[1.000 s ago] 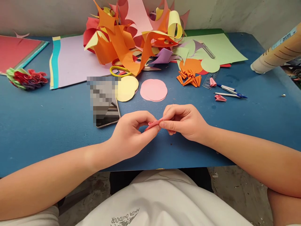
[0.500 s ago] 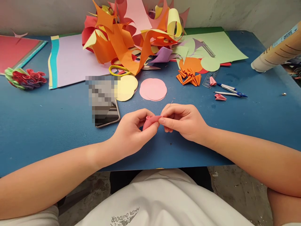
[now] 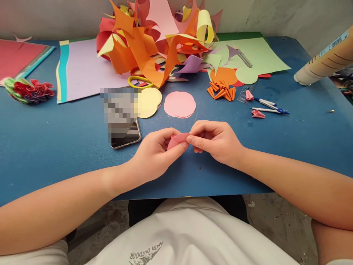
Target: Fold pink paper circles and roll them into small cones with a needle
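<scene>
Between my two hands is a piece of pink paper (image 3: 178, 140), curled and partly rolled. My left hand (image 3: 156, 152) is closed on its left side, thumb along the lower edge. The fingertips of my right hand (image 3: 213, 141) pinch its right end. A thin needle-like stick (image 3: 195, 117) pokes up from my right fingers; its lower part is hidden. Just beyond my hands lie overlapping pink paper circles (image 3: 179, 104) and yellow paper circles (image 3: 149, 103). Off to the right sit two rolled pink paper pieces, one of them a small cone (image 3: 258, 114).
A phone (image 3: 125, 136), partly blurred, lies left of the circles. Behind are scissors (image 3: 138, 81) under a heap of paper scraps (image 3: 143, 48). Orange paper cones (image 3: 222, 90), a compass (image 3: 270, 110) and a ruler (image 3: 246, 93) lie right. A paper flower (image 3: 29, 91) sits far left; a tube (image 3: 322, 59) stands far right.
My right fingertips have shifted slightly, and the pink paper's upper edge is folded a little differently. The thin stick now leans less and shows lower. Both hands keep their hold.
</scene>
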Demonstrator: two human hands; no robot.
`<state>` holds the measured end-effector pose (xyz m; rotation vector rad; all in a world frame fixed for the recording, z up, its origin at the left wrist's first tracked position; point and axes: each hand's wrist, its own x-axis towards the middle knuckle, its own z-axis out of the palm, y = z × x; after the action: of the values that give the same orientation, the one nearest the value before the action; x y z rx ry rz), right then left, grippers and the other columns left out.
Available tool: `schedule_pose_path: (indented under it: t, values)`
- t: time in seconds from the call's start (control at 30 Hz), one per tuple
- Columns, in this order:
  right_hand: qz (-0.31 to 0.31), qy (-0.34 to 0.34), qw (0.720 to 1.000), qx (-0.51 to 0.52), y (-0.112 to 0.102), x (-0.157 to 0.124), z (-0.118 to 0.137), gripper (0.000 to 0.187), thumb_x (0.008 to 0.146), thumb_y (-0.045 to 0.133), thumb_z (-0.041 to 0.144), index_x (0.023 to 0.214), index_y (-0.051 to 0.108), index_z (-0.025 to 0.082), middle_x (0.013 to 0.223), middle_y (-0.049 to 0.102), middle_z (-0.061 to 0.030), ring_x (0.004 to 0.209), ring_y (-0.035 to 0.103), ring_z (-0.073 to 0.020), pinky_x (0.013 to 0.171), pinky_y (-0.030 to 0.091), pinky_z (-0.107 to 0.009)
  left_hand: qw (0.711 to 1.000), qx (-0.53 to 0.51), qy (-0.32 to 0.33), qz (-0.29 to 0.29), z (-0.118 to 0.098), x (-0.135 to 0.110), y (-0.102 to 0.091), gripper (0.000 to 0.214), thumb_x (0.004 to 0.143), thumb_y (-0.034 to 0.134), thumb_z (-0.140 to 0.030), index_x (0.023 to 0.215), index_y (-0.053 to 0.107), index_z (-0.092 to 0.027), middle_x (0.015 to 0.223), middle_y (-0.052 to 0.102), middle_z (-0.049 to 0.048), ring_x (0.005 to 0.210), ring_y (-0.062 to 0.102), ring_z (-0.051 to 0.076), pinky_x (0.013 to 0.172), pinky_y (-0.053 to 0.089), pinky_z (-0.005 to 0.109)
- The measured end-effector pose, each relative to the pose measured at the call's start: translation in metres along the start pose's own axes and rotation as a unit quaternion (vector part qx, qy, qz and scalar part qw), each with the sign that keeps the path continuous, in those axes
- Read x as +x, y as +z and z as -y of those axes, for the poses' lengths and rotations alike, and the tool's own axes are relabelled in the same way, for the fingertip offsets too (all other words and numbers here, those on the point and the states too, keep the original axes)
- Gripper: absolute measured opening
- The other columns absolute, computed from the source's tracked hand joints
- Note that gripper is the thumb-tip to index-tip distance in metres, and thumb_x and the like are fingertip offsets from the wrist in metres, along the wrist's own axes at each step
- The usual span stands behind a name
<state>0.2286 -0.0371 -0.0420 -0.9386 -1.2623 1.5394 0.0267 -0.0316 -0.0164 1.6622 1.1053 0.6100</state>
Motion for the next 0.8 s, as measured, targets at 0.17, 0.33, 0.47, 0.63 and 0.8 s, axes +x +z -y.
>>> schedule_pose_path:
  t: [0.17, 0.33, 0.47, 0.63, 0.8]
  values:
    - [-0.001, -0.016, 1.0, 0.018, 0.0016, 0.0009, -0.0006, 0.024, 0.075, 0.093, 0.034, 0.08, 0.078, 0.016, 0.072, 0.07, -0.0006, 0.058, 0.062, -0.0092, 0.054, 0.056, -0.024, 0.999, -0.033, -0.009, 0.033, 0.002, 0.0004, -0.0019, 0.02, 0.09, 0.071, -0.037, 0.087, 0.074, -0.017, 0.076, 0.072, 0.0031, 0.068, 0.061, 0.015, 0.059, 0.046, 0.024]
    - [-0.002, -0.006, 1.0, 0.008, 0.0035, 0.0014, 0.0011, 0.029, 0.075, 0.092, 0.041, 0.077, 0.076, 0.017, 0.071, 0.07, -0.0011, 0.056, 0.061, -0.0094, 0.052, 0.055, -0.024, 0.999, -0.03, -0.009, 0.035, 0.0026, 0.0021, -0.0015, 0.022, 0.091, 0.07, -0.038, 0.086, 0.073, -0.017, 0.076, 0.074, 0.0036, 0.07, 0.066, 0.017, 0.062, 0.05, 0.026]
    - [-0.01, 0.007, 1.0, -0.004, 0.0021, 0.0011, 0.0017, 0.03, 0.073, 0.093, 0.04, 0.078, 0.077, 0.016, 0.07, 0.07, -0.0006, 0.055, 0.059, -0.0087, 0.052, 0.055, -0.023, 1.0, 0.008, 0.002, 0.011, 0.0006, 0.0015, 0.0002, 0.02, 0.089, 0.07, -0.037, 0.083, 0.072, -0.017, 0.072, 0.071, 0.0021, 0.065, 0.061, 0.015, 0.056, 0.045, 0.024]
    - [-0.012, 0.024, 1.0, -0.014, 0.0001, 0.0022, 0.0019, 0.029, 0.071, 0.095, 0.038, 0.08, 0.078, 0.016, 0.071, 0.071, -0.0004, 0.056, 0.058, -0.0083, 0.053, 0.054, -0.022, 0.999, 0.034, 0.01, -0.019, -0.0017, -0.0007, 0.0032, 0.02, 0.089, 0.069, -0.033, 0.078, 0.069, -0.016, 0.066, 0.066, 0.0002, 0.057, 0.052, 0.011, 0.051, 0.039, 0.023]
    - [0.015, 0.006, 1.0, -0.004, -0.0025, 0.0029, 0.0011, 0.026, 0.074, 0.092, 0.038, 0.078, 0.076, 0.017, 0.072, 0.07, -0.0009, 0.058, 0.059, -0.0098, 0.056, 0.055, -0.025, 0.999, -0.018, -0.035, 0.005, -0.0032, -0.0003, -0.0003, 0.017, 0.085, 0.072, -0.032, 0.078, 0.071, -0.017, 0.068, 0.069, 0.002, 0.061, 0.058, 0.013, 0.051, 0.042, 0.023]
